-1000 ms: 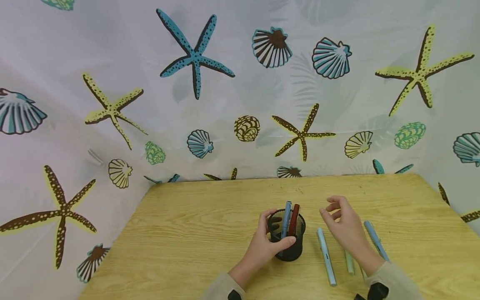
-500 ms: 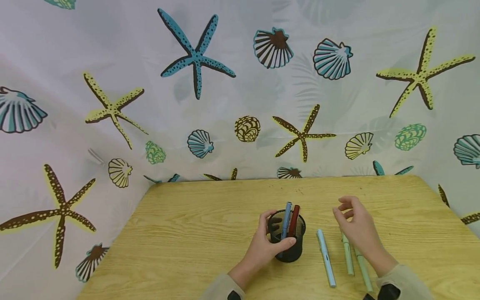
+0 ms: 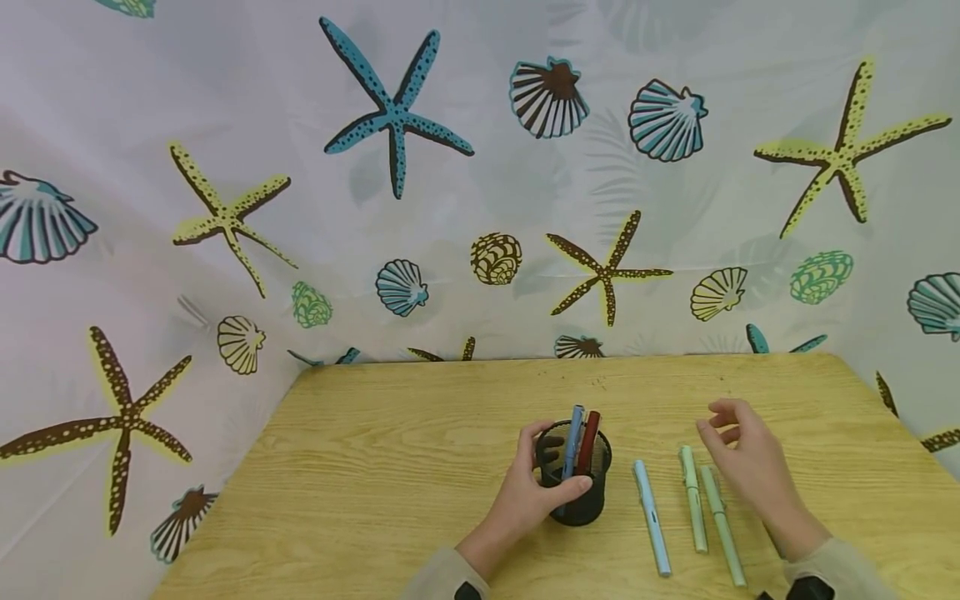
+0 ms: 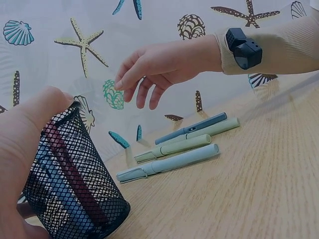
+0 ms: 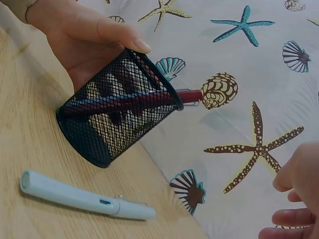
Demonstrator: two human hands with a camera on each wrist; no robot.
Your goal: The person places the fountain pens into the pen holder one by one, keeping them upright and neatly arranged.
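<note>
Left hand [image 3: 525, 496]: curled round black mesh pen cup [image 3: 573, 487], thumb on near rim, fingers wrapped behind far wall; cup upright on wooden table [image 3: 390, 467], slightly left of table centre. Inside cup: blue pen [image 3: 573, 437] and dark red pen [image 3: 590, 433], both leaning, tips standing above rim, side by side. Right hand [image 3: 750, 467]: empty, fingers loosely bent and apart, raised above table, gripping nothing, hovering over far ends of loose pens to right of cup. Loose pens flat on table, roughly parallel, running near-to-far: light blue pen [image 3: 651, 517] nearest cup, just beside its right wall but apart from it; pale green pen [image 3: 693, 498] next; second pale green pen [image 3: 722, 525] beside that, set a little nearer to the person; darker slate-blue pen [image 4: 192, 128] beyond the greens, seen only from left wrist, hidden under right hand in head view. Beige sleeve [image 3: 836, 575] on right forearm, black wrist-worn device [image 4: 243, 48] strapped over its cuff. Backdrop: white curtain [image 3: 450, 208] printed with starfish and seashells, hung behind and at both sides of table.
</note>
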